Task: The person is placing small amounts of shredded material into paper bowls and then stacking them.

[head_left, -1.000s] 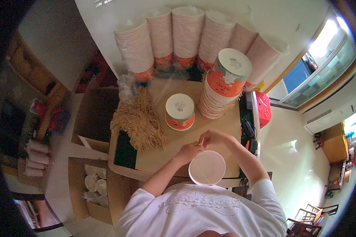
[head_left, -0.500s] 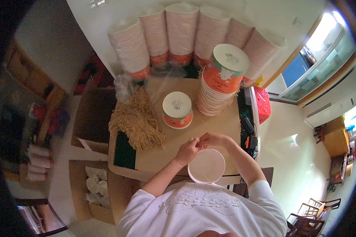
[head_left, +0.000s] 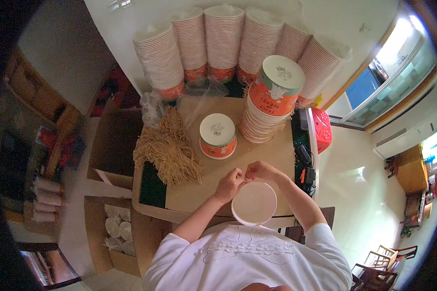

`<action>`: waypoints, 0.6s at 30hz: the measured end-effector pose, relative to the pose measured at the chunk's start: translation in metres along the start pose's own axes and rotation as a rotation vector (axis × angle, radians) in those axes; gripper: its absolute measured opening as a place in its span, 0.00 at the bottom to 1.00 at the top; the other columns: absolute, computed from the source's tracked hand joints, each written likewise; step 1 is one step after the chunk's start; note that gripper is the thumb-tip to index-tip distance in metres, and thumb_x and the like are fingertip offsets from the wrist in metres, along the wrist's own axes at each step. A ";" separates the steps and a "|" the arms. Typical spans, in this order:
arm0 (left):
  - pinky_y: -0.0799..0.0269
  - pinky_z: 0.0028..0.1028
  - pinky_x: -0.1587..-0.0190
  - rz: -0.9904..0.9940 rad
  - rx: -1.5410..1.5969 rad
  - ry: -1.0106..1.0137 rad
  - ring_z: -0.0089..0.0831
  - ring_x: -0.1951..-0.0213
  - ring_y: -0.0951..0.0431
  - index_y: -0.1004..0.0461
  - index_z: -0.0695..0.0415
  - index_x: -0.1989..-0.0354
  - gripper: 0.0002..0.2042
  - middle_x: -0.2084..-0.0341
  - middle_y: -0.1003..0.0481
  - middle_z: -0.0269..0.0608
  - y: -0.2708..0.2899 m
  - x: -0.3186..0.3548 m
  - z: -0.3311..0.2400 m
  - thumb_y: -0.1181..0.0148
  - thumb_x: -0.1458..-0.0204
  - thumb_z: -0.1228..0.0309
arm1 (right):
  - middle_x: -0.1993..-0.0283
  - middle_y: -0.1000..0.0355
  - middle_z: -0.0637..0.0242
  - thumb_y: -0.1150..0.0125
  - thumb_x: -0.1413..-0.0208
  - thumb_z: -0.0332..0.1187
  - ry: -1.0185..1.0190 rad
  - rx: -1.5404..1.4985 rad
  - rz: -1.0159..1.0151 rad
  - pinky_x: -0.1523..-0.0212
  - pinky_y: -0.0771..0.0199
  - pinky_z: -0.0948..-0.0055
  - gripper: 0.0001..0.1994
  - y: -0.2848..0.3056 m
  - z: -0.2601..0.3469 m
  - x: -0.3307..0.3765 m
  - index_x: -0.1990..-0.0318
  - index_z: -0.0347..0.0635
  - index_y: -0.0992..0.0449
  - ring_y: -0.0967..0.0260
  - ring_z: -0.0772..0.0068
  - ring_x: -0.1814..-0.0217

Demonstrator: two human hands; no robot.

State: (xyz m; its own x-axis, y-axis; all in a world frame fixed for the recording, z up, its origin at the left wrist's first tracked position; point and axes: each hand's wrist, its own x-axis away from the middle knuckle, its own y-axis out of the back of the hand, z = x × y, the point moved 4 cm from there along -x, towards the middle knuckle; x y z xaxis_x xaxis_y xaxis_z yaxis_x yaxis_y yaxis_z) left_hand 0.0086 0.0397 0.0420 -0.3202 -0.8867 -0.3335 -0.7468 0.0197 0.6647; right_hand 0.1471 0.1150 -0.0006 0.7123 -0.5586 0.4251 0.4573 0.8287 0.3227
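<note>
A paper bucket (head_left: 254,203) with a white inside tilts its open mouth toward me, close against my shirt at the table's front edge. My left hand (head_left: 230,185) is closed in a pinch at the bucket's far rim. Just beside it, my right hand (head_left: 261,170) is also closed, fingertips together above the rim. What either hand pinches is too small to make out. A bundle of tan twine cords (head_left: 172,150) lies left of my hands. Beyond them, a small upside-down stack of orange and green buckets (head_left: 217,136) stands on the cardboard.
A taller stack of upturned buckets (head_left: 272,104) stands at the right. Several plastic-wrapped bucket stacks (head_left: 223,41) line the wall. Black cables and adapters (head_left: 306,167) lie along the table's right edge, by a red basket (head_left: 321,128). An open carton (head_left: 119,230) holds white wrapped items.
My right hand has drawn slightly apart from the left, upward from the rim. The bucket has barely moved. A thin line inside it no longer shows.
</note>
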 end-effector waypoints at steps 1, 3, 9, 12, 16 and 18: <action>0.31 0.33 0.68 0.001 0.043 0.029 0.39 0.70 0.28 0.30 0.60 0.71 0.09 0.72 0.33 0.44 0.000 0.001 0.002 0.41 0.57 0.68 | 0.77 0.30 0.71 0.44 0.55 0.29 0.009 -0.024 -0.080 0.73 0.33 0.78 0.04 0.000 0.009 0.008 0.72 0.39 0.26 0.36 0.83 0.74; 0.31 0.32 0.67 0.004 0.089 0.057 0.39 0.69 0.28 0.30 0.61 0.72 0.08 0.71 0.33 0.44 -0.002 0.003 0.005 0.41 0.58 0.70 | 0.78 0.30 0.70 0.44 0.55 0.28 0.015 -0.049 -0.160 0.73 0.33 0.77 0.04 -0.007 0.021 0.021 0.72 0.39 0.26 0.35 0.82 0.74; 0.31 0.27 0.70 -0.026 0.429 0.193 0.30 0.72 0.27 0.30 0.62 0.68 0.07 0.73 0.31 0.40 -0.023 0.011 0.017 0.45 0.52 0.71 | 0.76 0.28 0.65 0.42 0.56 0.27 0.006 -0.005 -0.510 0.70 0.32 0.77 0.04 -0.021 0.023 0.043 0.72 0.37 0.26 0.33 0.79 0.72; 0.33 0.21 0.73 0.220 0.961 0.727 0.23 0.75 0.28 0.29 0.59 0.68 0.07 0.75 0.28 0.35 -0.037 0.019 0.029 0.48 0.49 0.69 | 0.76 0.28 0.63 0.42 0.56 0.26 0.077 -0.019 -0.529 0.68 0.31 0.76 0.04 -0.022 0.027 0.049 0.72 0.36 0.26 0.31 0.76 0.72; 0.32 0.20 0.72 0.274 1.472 1.009 0.22 0.75 0.27 0.28 0.57 0.65 0.07 0.74 0.26 0.34 -0.049 0.028 0.041 0.50 0.48 0.69 | 0.74 0.28 0.62 0.43 0.55 0.26 0.058 0.016 -0.605 0.67 0.31 0.73 0.03 -0.027 0.040 0.056 0.72 0.37 0.26 0.30 0.69 0.70; 0.29 0.22 0.69 0.274 1.508 1.042 0.24 0.72 0.26 0.28 0.57 0.64 0.08 0.71 0.25 0.36 -0.052 0.030 0.045 0.50 0.49 0.70 | 0.73 0.28 0.62 0.43 0.55 0.26 0.135 0.067 -0.686 0.68 0.31 0.71 0.03 -0.031 0.050 0.060 0.73 0.37 0.26 0.30 0.66 0.69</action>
State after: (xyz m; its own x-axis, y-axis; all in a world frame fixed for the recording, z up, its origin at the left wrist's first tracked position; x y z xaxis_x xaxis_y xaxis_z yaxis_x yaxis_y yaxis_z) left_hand 0.0113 0.0324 -0.0324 -0.4997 -0.6675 0.5521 -0.7530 0.0198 -0.6577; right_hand 0.1492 0.0535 0.0569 0.3367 -0.9416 -0.0005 0.7962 0.2844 0.5340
